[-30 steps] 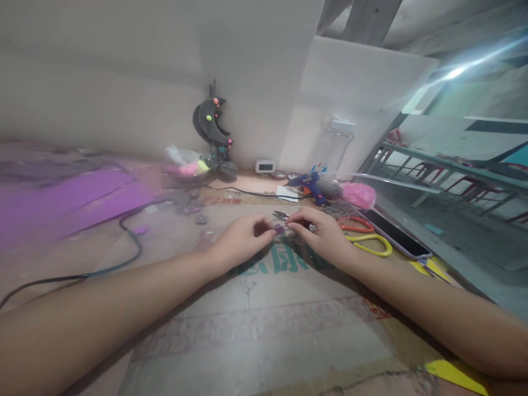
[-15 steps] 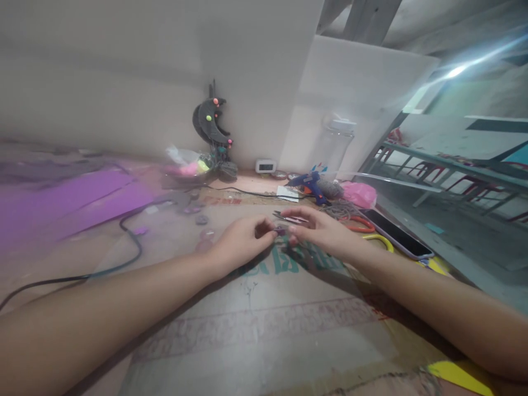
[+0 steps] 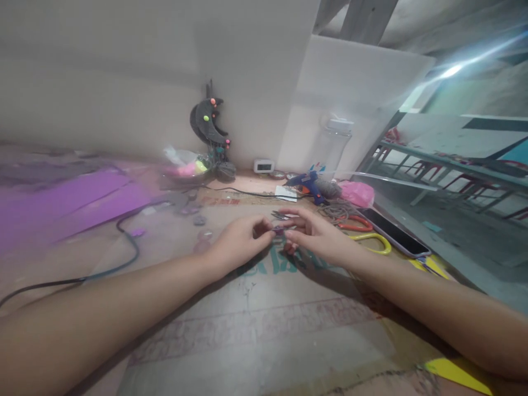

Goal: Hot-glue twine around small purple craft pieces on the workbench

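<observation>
My left hand (image 3: 241,239) pinches a small purple piece (image 3: 279,230) between thumb and forefinger, over the middle of the cardboard-covered table. From the other side, my right hand (image 3: 317,234) has its thumb and fingertips closed at the right end of that piece. The piece is too small and blurred to name its exact kind. Just behind my right fingers show the metal blade tips (image 3: 279,215) of a tool partly hidden by the hand. Scissors with orange handles (image 3: 357,223) and a yellow handle loop (image 3: 381,242) lie beside my right wrist.
A blue glue gun (image 3: 310,186), a phone (image 3: 394,232), a pink bag (image 3: 357,193) and a clear bottle (image 3: 335,146) stand or lie at the back right. A small digital clock (image 3: 264,166) and a dark crescent ornament (image 3: 209,122) are behind. Purple sheets (image 3: 99,203) and a black cable (image 3: 134,253) lie left.
My right thumb and fingers have come closer together at the purple piece. The view has shifted slightly; my left hand keeps its pinch.
</observation>
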